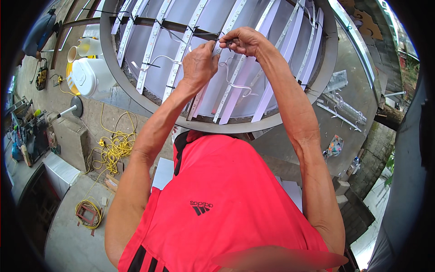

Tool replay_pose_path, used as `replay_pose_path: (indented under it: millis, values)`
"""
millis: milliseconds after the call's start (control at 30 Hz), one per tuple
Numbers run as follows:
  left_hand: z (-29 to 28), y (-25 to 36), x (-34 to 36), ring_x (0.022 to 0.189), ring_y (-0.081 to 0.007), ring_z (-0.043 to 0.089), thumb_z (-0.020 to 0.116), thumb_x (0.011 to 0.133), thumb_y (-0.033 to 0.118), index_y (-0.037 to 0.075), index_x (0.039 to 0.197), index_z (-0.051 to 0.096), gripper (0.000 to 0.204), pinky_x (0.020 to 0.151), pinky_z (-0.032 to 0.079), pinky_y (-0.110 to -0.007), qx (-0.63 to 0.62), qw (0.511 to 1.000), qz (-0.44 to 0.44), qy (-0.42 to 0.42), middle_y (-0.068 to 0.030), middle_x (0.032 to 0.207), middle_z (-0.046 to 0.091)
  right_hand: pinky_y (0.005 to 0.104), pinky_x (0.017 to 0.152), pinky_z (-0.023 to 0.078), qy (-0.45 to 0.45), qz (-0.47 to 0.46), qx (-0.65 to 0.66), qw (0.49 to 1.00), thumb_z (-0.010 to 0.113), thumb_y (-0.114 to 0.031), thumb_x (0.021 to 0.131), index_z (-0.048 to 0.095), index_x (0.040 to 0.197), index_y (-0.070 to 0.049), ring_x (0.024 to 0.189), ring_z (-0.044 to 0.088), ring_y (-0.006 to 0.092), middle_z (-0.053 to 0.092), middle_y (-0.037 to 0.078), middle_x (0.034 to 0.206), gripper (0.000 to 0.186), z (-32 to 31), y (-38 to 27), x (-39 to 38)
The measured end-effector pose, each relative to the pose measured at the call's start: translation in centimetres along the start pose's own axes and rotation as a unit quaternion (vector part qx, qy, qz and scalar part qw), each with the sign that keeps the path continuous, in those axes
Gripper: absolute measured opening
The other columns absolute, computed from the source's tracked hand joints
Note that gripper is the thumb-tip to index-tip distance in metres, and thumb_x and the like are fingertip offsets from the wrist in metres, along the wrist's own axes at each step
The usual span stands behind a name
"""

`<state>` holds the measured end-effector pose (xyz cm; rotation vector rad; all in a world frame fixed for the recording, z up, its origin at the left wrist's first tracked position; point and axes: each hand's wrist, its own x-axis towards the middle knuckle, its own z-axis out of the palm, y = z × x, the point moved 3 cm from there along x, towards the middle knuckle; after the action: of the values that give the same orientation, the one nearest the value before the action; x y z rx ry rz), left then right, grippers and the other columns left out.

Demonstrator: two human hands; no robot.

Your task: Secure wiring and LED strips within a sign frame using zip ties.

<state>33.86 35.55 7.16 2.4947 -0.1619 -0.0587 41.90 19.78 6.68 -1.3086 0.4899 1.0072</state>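
Note:
Both my hands meet over a round grey frame (332,50) fitted with rows of white LED strips (152,52). My left hand (199,65) is closed in a pinch at one of the strips, its fingertips partly hidden. Just right of it, my right hand (242,41) pinches a thin black cable tie (218,40) at the same strip, fingers curled. Similar black ties wrap other strips where they cross a dark bar (179,27). Loose white wires (235,85) curl between the strips below my hands.
At left stand a white plastic container (88,77) and a yellow bucket (70,77). A tangled yellow cord (115,147) lies on the concrete floor, near a concrete block (70,140). Clear plastic packaging (346,109) and a white strip (337,115) lie right of the frame.

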Motion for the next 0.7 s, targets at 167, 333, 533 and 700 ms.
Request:
replay_pose_path:
  millis: [167,333,533,700]
  values:
    - [-1.0,1.0,-0.8,0.075,-0.0285,0.065,0.076,0.075,0.015,0.01,0.105,0.065,0.032,0.062,0.05,-0.042,0.014,0.969,0.118,0.216,-0.0076,0.09,0.067,0.0159,0.03,0.037,0.0,-0.004,0.022,1.0,0.063,-0.006,0.087,0.064,0.092,0.007,0.045,0.055,0.0053,0.07,0.017,0.079,0.014,0.3,0.4,0.2]
    - [-0.1,0.3,0.2,0.084,-0.0238,0.065,0.075,0.075,0.004,0.012,0.101,0.069,0.028,0.069,0.052,-0.035,-0.206,0.957,0.103,0.174,-0.005,0.094,0.067,0.017,0.028,0.032,-0.023,-0.004,0.077,0.997,0.063,-0.005,0.088,0.063,0.09,0.007,0.037,0.045,0.0037,0.062,0.009,0.063,0.012,0.0,0.7,0.1]
    - [-0.3,0.2,0.6,0.084,-0.0229,0.064,0.077,0.073,0.004,0.013,0.097,0.071,0.026,0.071,0.052,-0.034,-0.169,0.949,0.188,0.186,-0.0042,0.093,0.066,0.0173,0.028,0.027,-0.069,0.016,0.12,0.99,0.064,-0.005,0.088,0.062,0.084,0.004,0.032,0.038,0.0024,0.053,0.001,0.052,0.01,-0.5,1.1,0.1]
    - [-0.2,0.6,1.0,0.083,-0.0222,0.063,0.078,0.071,0.004,0.014,0.097,0.071,0.029,0.071,0.051,-0.034,-0.129,0.947,0.206,0.21,-0.0032,0.092,0.065,0.0192,0.029,0.022,-0.06,0.033,0.13,0.989,0.062,-0.005,0.087,0.063,0.085,0.004,0.032,0.033,0.0028,0.056,0.003,0.056,0.009,-0.7,1.4,0.7]
